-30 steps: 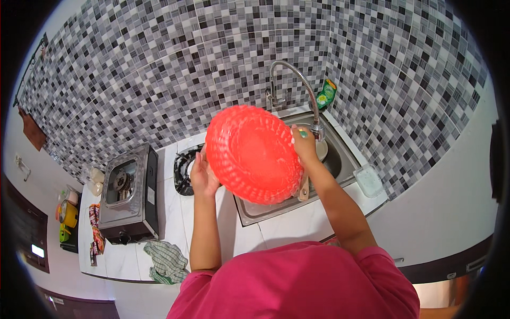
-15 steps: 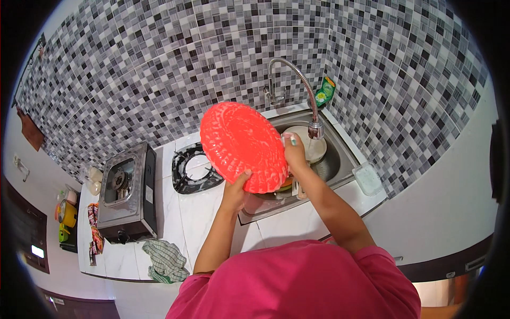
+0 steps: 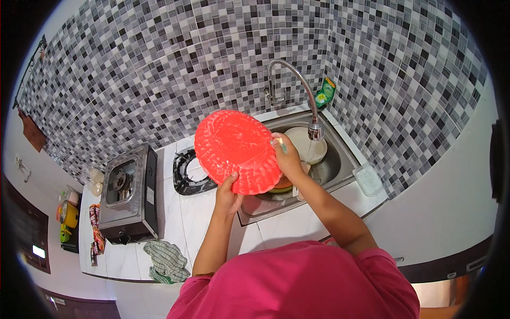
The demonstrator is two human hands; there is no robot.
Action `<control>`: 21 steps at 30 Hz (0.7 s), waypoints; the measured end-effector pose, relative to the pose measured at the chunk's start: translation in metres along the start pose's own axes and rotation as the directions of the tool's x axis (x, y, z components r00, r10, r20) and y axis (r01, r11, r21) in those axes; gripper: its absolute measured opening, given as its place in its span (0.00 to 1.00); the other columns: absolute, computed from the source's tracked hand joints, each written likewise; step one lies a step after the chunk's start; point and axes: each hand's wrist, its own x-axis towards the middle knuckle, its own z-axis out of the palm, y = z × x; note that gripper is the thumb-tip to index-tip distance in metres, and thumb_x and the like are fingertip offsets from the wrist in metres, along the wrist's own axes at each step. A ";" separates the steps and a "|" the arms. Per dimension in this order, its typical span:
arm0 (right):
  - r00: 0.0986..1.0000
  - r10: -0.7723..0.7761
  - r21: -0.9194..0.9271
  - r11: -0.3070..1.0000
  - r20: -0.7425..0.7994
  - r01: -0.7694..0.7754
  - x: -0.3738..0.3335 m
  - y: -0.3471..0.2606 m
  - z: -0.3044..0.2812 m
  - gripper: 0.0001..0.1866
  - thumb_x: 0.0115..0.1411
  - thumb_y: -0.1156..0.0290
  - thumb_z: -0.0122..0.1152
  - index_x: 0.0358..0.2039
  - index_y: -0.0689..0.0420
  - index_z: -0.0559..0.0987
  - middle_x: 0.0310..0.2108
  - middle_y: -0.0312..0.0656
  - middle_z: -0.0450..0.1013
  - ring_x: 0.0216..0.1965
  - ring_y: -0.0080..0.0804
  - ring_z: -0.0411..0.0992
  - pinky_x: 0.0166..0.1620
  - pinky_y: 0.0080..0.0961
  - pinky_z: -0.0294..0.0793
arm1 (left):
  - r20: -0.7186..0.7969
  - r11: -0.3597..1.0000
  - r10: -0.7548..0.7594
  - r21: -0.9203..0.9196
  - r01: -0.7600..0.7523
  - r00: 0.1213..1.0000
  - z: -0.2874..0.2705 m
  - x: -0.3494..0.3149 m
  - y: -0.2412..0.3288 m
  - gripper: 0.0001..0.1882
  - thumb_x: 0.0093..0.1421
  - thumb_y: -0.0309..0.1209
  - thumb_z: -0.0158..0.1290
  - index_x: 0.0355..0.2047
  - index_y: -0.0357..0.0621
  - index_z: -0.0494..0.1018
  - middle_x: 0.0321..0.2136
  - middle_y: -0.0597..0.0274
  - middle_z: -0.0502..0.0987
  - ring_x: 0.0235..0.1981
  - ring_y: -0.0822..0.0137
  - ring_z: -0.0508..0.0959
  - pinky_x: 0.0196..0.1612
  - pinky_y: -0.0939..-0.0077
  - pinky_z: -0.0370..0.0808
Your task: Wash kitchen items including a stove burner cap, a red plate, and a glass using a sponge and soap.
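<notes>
Fingers of the left hand (image 3: pixel 227 199) are clamping the red bowl (image 3: pixel 234 146) at its 6 o'clock | bowl is leaning toward 9 o'clock of the sink (image 3: pixel 260 210), looking soaped, seemingly unrinsed | right hand (image 3: pixel 289 161) is touching its 3 o'clock, grip unclear | pale dish (image 3: pixel 306 142) is lying in the sink

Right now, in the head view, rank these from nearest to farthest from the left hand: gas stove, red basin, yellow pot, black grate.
1. Red basin: held in the left hand.
2. Black grate: on the counter, to the hand's left.
3. Gas stove: farther left.
4. Yellow pot: far left, beyond the stove.
</notes>
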 end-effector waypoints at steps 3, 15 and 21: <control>0.992 -0.126 -0.252 0.959 0.030 0.130 -0.013 -0.021 0.013 0.12 0.59 0.71 0.48 0.44 0.57 0.70 0.44 0.49 0.69 0.47 0.38 0.67 0.50 0.30 0.64 | -0.010 0.998 -0.018 0.063 0.018 1.000 -0.007 -0.002 -0.005 0.23 0.56 0.26 0.48 0.52 0.36 0.59 0.48 0.53 0.69 0.49 0.59 0.70 0.54 0.61 0.66; 0.998 0.065 -0.041 0.997 -0.015 -0.066 0.005 -0.018 -0.013 0.14 0.59 0.72 0.49 0.45 0.59 0.70 0.46 0.48 0.69 0.50 0.36 0.66 0.53 0.27 0.62 | 0.062 0.981 -0.138 0.144 0.128 0.988 -0.002 -0.015 0.005 0.24 0.54 0.23 0.51 0.52 0.38 0.60 0.48 0.55 0.69 0.49 0.59 0.70 0.53 0.61 0.66; 0.965 -0.254 -0.449 0.857 0.061 0.254 -0.022 -0.058 0.028 0.17 0.56 0.76 0.47 0.48 0.58 0.70 0.53 0.56 0.61 0.52 0.50 0.63 0.54 0.32 0.61 | 0.048 0.899 -0.176 0.414 0.141 0.983 -0.006 -0.015 -0.010 0.26 0.52 0.24 0.52 0.52 0.39 0.59 0.47 0.55 0.69 0.49 0.60 0.70 0.53 0.61 0.66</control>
